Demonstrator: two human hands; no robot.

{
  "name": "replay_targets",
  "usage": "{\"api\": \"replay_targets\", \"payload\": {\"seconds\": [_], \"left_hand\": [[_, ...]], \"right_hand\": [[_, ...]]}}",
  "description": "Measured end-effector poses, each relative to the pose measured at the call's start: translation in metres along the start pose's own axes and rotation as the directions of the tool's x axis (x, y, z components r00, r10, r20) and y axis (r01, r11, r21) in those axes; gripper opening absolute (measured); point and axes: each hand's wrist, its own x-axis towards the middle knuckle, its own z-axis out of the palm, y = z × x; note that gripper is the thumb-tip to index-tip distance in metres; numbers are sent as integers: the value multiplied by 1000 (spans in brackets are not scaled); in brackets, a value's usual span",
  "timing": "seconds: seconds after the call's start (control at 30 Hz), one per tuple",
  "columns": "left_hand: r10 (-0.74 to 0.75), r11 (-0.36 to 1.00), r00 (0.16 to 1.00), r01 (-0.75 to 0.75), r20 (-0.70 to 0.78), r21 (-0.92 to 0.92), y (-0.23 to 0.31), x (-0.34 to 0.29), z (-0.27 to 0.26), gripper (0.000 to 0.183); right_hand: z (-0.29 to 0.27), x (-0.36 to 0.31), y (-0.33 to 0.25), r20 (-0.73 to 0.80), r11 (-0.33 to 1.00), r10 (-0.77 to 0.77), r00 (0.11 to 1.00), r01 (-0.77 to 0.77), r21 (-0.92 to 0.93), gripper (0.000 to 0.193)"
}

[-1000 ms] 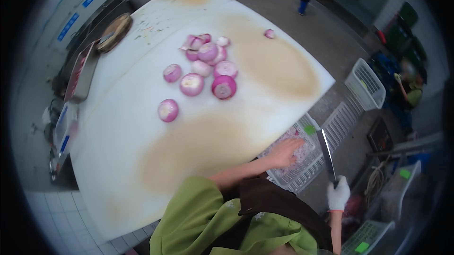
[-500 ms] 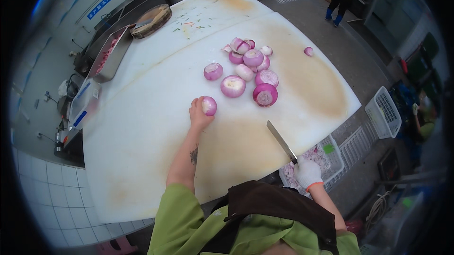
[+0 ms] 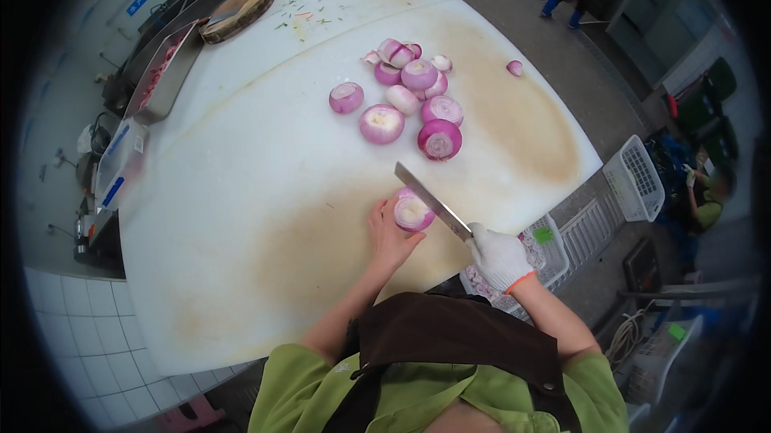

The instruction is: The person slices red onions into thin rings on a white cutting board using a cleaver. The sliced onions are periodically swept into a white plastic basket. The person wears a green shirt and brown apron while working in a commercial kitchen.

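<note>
Bare and curled round a peeled red onion (image 3: pixel 413 211), my left hand (image 3: pixel 389 232) holds it on the white cutting table (image 3: pixel 265 192). My right hand (image 3: pixel 499 256), in a white knitted glove with an orange cuff, grips the handle of a knife (image 3: pixel 432 200). The blade slants up and to the left, at the onion's upper right side; whether it touches the onion I cannot tell. Beyond my hands lies a group of peeled red onions (image 3: pixel 418 75), some with cut ends facing up. A small onion piece (image 3: pixel 514 68) lies apart near the right edge.
Below the table's right edge stands a basket of sliced onion (image 3: pixel 554 260). A white crate (image 3: pixel 633 180) is on the floor farther right. At far left are a metal tray of meat (image 3: pixel 173 71), a clear bin (image 3: pixel 120 164) and a round wooden board (image 3: pixel 237 14). Two people are nearby.
My left hand has brought the onion right and nearer to me. The right hand has raised the knife up and left over the table, beside the onion. The view has shifted slightly.
</note>
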Motion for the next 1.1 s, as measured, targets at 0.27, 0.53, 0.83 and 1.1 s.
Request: {"api": "replay_targets", "payload": {"seconds": [0.27, 0.53, 0.83, 1.1], "left_hand": [[93, 996, 995, -93, -20, 5, -6, 5, -2, 70], [103, 995, 994, -102, -29, 10, -7, 1, 7, 76], [157, 954, 974, -193, 165, 231, 6, 39, 6, 62], [93, 956, 964, -156, 249, 247, -2, 17, -7, 56]], "right_hand": [[3, 36, -12, 185, 982, -73, 980, 103, -158, 17], [67, 71, -9, 137, 995, -24, 990, 37, -90, 19], [47, 62, 30, 110, 992, 125, 986, -127, 15, 29], [44, 19, 33, 124, 979, 186, 975, -194, 55, 30]]}}
